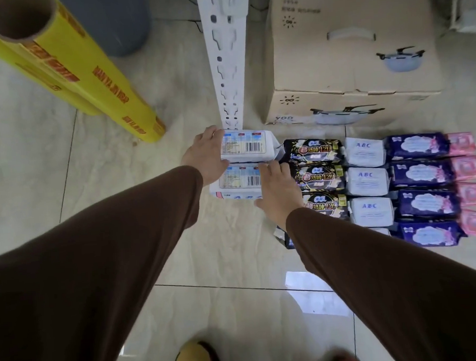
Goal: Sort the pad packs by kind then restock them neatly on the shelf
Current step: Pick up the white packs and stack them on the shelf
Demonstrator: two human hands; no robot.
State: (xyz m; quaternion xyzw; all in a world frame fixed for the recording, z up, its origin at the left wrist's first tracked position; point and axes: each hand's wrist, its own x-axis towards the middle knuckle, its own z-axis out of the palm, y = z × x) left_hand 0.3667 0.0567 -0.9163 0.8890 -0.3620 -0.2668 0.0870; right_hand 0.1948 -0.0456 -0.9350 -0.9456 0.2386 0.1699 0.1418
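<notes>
On the tiled floor (100,204), at the foot of a white slotted shelf upright (227,70), lies a column of white barcode-side-up pad packs. The left hand (203,154) grips the far white pack (247,146) at its left end, fingers curled round the edge. The right hand (278,189) rests with fingers fairly straight on the near white pack (239,179), its grip apart.

Just to the right, touching one another, run sorted columns: black "420" packs (313,148), white ABC packs (365,151), dark blue packs (418,146) and pink packs (462,142). The right forearm hides part of the black column.

Behind the columns stands a cardboard cookware box (349,58). Left of the upright lean yellow film rolls (68,67), with a grey bin (118,23) beyond them.
</notes>
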